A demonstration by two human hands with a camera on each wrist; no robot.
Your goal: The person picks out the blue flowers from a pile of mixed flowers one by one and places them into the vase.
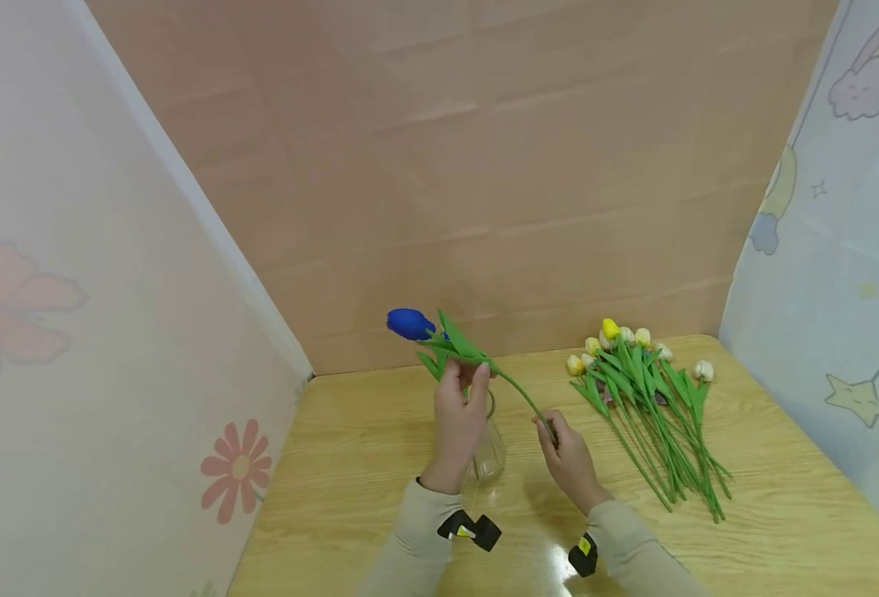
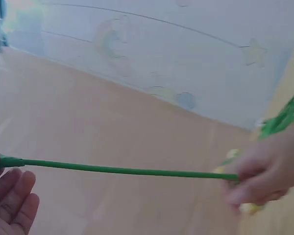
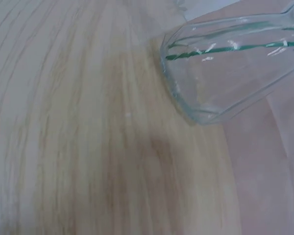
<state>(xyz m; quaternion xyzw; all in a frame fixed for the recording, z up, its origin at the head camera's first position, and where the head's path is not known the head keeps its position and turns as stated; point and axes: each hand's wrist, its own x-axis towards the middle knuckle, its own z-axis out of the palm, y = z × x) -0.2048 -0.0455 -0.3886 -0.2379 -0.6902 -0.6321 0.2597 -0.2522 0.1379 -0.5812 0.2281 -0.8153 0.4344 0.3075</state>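
Observation:
A blue artificial tulip (image 1: pixel 410 324) is held slantwise in both hands, its bloom pointing left. My left hand (image 1: pixel 458 421) pinches it near the green leaves between thumb and fingers. Lower down, the right hand (image 1: pixel 570 466) grips the end of the stem (image 2: pixel 122 171), which runs almost straight between the hands in the left wrist view. Behind the left hand stands a clear glass vase (image 1: pixel 492 454), partly covered by that hand. Green stems (image 3: pixel 220 49) show inside the vase in the right wrist view. A bit of blue peeks out behind the held tulip's leaves.
Right of the hands, a loose pile of white and yellow tulips (image 1: pixel 644 414) lies on the wooden table (image 1: pixel 357 464), stems toward the front. A brown backdrop (image 1: pixel 484 166) rises at the table's back, with pale patterned panels at left and right.

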